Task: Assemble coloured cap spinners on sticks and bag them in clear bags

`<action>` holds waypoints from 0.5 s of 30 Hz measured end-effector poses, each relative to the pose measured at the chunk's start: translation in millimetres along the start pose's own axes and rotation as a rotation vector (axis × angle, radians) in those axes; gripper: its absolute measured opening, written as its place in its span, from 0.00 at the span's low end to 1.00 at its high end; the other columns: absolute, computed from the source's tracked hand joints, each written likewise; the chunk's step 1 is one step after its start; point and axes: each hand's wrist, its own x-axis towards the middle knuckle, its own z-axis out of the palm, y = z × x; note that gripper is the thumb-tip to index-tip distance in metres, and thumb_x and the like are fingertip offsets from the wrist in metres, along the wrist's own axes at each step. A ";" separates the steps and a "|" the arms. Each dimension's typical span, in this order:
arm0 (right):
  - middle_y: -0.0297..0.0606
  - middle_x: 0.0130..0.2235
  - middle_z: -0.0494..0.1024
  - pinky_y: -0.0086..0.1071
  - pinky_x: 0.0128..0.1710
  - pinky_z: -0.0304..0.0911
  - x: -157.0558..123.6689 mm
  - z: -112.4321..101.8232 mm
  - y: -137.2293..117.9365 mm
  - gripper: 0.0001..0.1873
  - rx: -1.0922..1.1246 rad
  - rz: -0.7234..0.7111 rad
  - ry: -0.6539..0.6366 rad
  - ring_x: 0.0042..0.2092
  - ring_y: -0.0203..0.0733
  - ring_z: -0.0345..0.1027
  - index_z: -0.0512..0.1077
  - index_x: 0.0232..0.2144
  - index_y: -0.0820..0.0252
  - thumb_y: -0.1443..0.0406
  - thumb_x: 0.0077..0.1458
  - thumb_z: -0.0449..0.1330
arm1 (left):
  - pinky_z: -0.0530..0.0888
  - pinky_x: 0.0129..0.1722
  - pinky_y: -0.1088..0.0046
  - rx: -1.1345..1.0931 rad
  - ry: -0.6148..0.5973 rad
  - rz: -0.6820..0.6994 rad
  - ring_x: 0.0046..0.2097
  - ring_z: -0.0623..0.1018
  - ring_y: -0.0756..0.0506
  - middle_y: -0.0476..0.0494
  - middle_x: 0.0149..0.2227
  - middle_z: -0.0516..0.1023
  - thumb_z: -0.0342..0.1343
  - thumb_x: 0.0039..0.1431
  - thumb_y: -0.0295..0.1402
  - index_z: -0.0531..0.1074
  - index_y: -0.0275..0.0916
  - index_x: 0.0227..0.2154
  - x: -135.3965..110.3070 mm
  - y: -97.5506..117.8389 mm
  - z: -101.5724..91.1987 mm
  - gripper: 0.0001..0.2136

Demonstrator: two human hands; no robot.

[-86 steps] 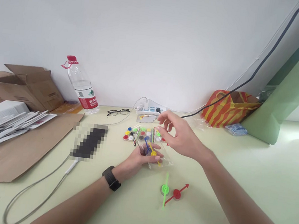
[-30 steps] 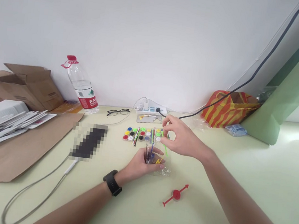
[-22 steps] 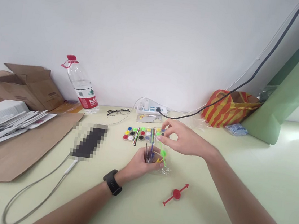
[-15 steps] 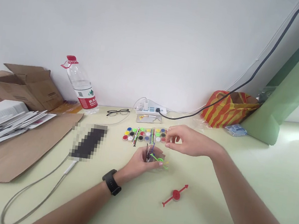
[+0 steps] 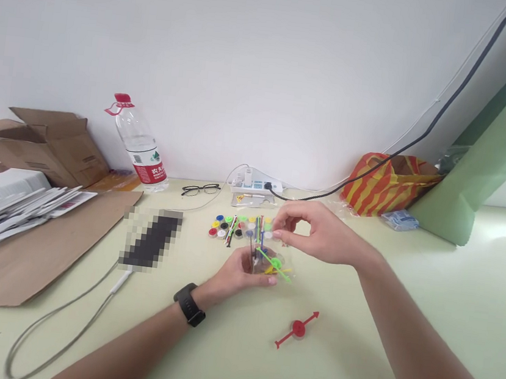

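Note:
A clear plastic bag (image 5: 286,272) holds coloured arrow spinners, a green spinner (image 5: 276,263) showing on top and yellow, blue and black parts below. My left hand (image 5: 243,271) is wrapped round the left side of this bag, its thumb along the near edge. Above the bag's far right side is my right hand (image 5: 312,230), its fingers curled and thumb drawn in; whatever they pinch, if anything, I cannot make out. A red arrow spinner (image 5: 298,328) lies on the table nearer to me. Behind the hands, coloured discs and arrows (image 5: 232,229) lie in rows, partly covered by my right hand.
A power strip (image 5: 254,183) with cables and a pair of glasses (image 5: 200,190) are by the wall. A water bottle (image 5: 146,158), a cardboard box (image 5: 61,150) and a stack of papers (image 5: 23,216) are on the left. A striped bag (image 5: 385,184) stands at right.
My right hand has moved slightly left and up, over the far discs. The bag in my left hand shows more, and the green spinner appears slightly higher and further right.

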 end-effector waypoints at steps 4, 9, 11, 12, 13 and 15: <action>0.34 0.38 0.74 0.32 0.34 0.61 -3.5 -0.6 -12.7 0.06 -0.147 0.062 0.198 0.35 0.38 0.65 0.67 0.40 0.56 0.67 0.59 0.59 | 0.72 0.38 0.73 0.024 0.116 -0.003 0.36 0.76 0.48 0.45 0.36 0.79 0.75 0.47 0.35 0.77 0.35 0.39 1.9 -2.7 -1.1 0.18; 0.32 0.36 0.75 0.31 0.33 0.58 -15.3 7.6 -36.1 0.03 -0.226 0.058 -0.297 0.37 0.38 0.67 0.69 0.31 0.56 0.67 0.57 0.60 | 0.73 0.38 0.71 -0.051 0.230 0.036 0.37 0.78 0.46 0.43 0.36 0.80 0.75 0.47 0.38 0.77 0.36 0.40 4.0 -5.5 -3.1 0.20; 0.32 0.39 0.77 0.30 0.31 0.57 -15.2 23.7 -40.3 0.07 -0.249 0.136 -0.647 0.38 0.40 0.69 0.71 0.32 0.56 0.68 0.50 0.65 | 0.74 0.40 0.70 -0.064 0.218 0.036 0.38 0.79 0.45 0.44 0.36 0.80 0.75 0.48 0.39 0.77 0.36 0.41 3.8 -5.2 -3.6 0.20; 0.33 0.38 0.77 0.30 0.29 0.56 -13.3 34.2 -40.7 0.09 -0.300 0.194 -0.805 0.38 0.41 0.70 0.72 0.32 0.55 0.70 0.47 0.66 | 0.74 0.40 0.71 -0.057 0.220 0.026 0.38 0.78 0.46 0.44 0.35 0.80 0.75 0.48 0.39 0.76 0.36 0.42 3.6 -4.9 -3.6 0.21; 0.33 0.37 0.77 0.30 0.28 0.56 -10.5 45.4 -40.1 0.11 -0.365 0.253 -0.955 0.37 0.42 0.70 0.72 0.30 0.56 0.71 0.44 0.67 | 0.73 0.39 0.71 -0.047 0.232 0.014 0.37 0.78 0.47 0.45 0.34 0.80 0.75 0.48 0.39 0.76 0.36 0.43 3.4 -4.6 -3.7 0.21; 0.34 0.34 0.77 0.29 0.26 0.57 -4.1 66.0 -36.1 0.11 -0.434 0.352 -1.141 0.36 0.43 0.71 0.71 0.26 0.58 0.74 0.40 0.67 | 0.72 0.36 0.73 -0.029 0.251 -0.004 0.35 0.77 0.48 0.46 0.33 0.79 0.75 0.48 0.38 0.76 0.36 0.44 3.2 -4.4 -3.6 0.22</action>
